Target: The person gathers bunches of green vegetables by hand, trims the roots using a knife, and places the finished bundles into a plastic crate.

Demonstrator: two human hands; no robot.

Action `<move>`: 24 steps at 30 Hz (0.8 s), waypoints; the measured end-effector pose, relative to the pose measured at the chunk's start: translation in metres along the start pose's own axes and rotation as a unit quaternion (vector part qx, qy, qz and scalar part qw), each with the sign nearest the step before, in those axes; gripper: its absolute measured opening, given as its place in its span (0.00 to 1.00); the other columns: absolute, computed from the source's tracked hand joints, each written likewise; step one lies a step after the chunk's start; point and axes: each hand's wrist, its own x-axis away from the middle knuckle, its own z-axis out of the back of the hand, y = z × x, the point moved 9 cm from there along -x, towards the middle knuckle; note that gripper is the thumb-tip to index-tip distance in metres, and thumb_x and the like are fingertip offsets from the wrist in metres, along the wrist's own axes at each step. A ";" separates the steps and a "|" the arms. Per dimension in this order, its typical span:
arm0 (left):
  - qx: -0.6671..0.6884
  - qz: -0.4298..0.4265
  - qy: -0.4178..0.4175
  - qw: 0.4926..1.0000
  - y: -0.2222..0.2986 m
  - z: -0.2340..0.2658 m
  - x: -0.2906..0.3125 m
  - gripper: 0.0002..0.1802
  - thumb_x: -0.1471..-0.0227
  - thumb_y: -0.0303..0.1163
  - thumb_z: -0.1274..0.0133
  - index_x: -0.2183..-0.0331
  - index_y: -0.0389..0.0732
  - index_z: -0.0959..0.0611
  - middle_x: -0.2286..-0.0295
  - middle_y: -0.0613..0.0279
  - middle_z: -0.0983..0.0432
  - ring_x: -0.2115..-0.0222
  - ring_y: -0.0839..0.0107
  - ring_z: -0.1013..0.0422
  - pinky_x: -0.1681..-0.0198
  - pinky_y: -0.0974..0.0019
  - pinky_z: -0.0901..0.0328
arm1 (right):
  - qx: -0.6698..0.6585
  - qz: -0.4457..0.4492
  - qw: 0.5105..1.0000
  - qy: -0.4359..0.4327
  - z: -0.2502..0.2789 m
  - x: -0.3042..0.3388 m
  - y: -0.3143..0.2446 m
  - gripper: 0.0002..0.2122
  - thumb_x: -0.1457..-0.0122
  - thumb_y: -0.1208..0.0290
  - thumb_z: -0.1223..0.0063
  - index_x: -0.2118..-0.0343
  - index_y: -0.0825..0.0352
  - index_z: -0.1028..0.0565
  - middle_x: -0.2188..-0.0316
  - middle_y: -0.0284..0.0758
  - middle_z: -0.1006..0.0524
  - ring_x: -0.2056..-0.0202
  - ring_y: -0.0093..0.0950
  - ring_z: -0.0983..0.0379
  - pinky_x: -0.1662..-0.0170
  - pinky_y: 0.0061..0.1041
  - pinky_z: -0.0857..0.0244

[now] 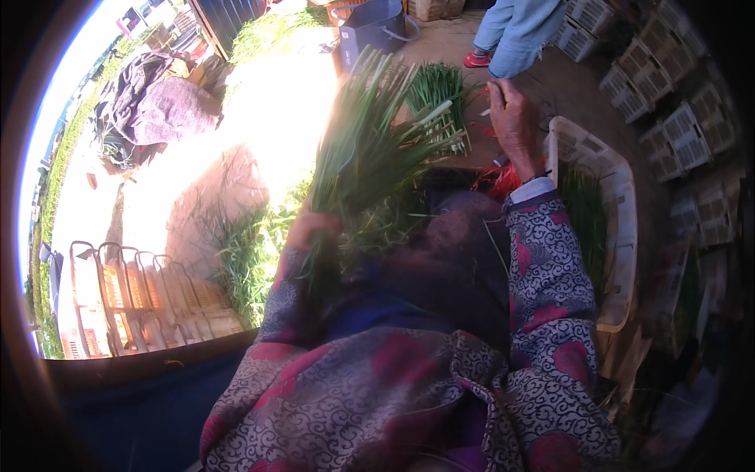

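Note:
My left hand (313, 230) is closed around the lower part of a thick bunch of long green chive-like stalks (350, 157), which stands up and fans toward the right. The bunch and the hand are smeared by motion. My right hand (515, 122) is raised at the right, with thumb and fingers pinched together. Thin green tips show beside its fingertips, but what it grips is too small to tell. Just beyond lies a sheaf of similar green stalks (436, 86) on the ground. Red ties (503, 181) lie below my right wrist.
A pale plastic crate (627, 236) holding greens stands by my right arm. Stacked crates (680, 141) line the right side. Loose greens (244, 252) and orange-lit baskets (149, 303) lie left. A grey bag (370, 35) stands ahead, near a person's blue trousers (515, 35).

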 end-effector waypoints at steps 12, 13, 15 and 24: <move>0.372 0.178 0.018 0.911 -0.089 0.102 -0.008 0.18 0.41 0.29 0.49 0.51 0.33 0.26 0.81 0.69 0.37 0.81 0.77 0.42 0.80 0.72 0.43 | -0.113 -0.077 0.906 -0.400 -0.081 0.160 -0.029 0.12 0.39 0.68 0.43 0.58 0.71 0.20 0.65 0.47 0.18 0.61 0.39 0.19 0.56 0.35 0.27; 0.437 0.203 -0.012 0.876 -0.086 0.107 -0.014 0.15 0.42 0.28 0.48 0.54 0.33 0.26 0.81 0.69 0.36 0.82 0.77 0.40 0.81 0.71 0.41 | -0.140 -0.139 0.901 -0.386 -0.074 0.152 -0.023 0.12 0.39 0.68 0.43 0.58 0.71 0.20 0.65 0.46 0.17 0.62 0.37 0.19 0.57 0.34 0.27; 0.431 0.273 0.020 0.860 -0.093 0.136 -0.031 0.10 0.44 0.26 0.47 0.60 0.33 0.24 0.82 0.67 0.33 0.84 0.75 0.36 0.82 0.70 0.37 | -0.172 -0.215 0.871 -0.408 -0.065 0.143 -0.022 0.12 0.38 0.68 0.44 0.57 0.72 0.20 0.66 0.42 0.17 0.64 0.31 0.20 0.58 0.30 0.28; -0.073 0.095 0.230 0.966 -0.034 0.158 -0.017 0.15 0.58 0.20 0.40 0.63 0.32 0.19 0.77 0.58 0.22 0.84 0.69 0.28 0.82 0.69 0.33 | -0.240 -0.132 0.809 -0.520 -0.122 0.155 -0.068 0.15 0.37 0.68 0.45 0.55 0.75 0.22 0.65 0.34 0.19 0.64 0.21 0.23 0.57 0.25 0.28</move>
